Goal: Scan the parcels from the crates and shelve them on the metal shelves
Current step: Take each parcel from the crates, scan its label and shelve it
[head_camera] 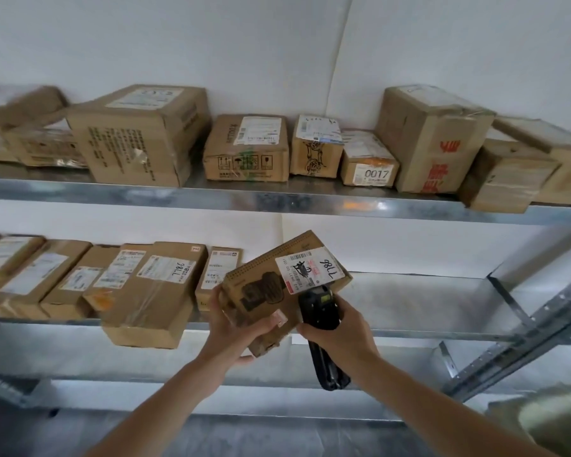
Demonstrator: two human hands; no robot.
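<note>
My left hand [234,328] grips a flat brown cardboard parcel [261,288] by its lower left edge, tilted in front of the middle metal shelf [409,333]. A white label with handwritten digits sits on the parcel's upper right face. My right hand [340,328] grips a black handheld scanner [320,308], its head pressed close to the label's lower edge. The scanner's handle hangs down below my right hand.
The upper metal shelf [277,199] carries several cardboard parcels along its whole width. More parcels [145,285] fill the left half of the middle shelf; its right half is bare metal. A perforated upright and brace [524,338] stand at right. A lower shelf [178,367] runs beneath.
</note>
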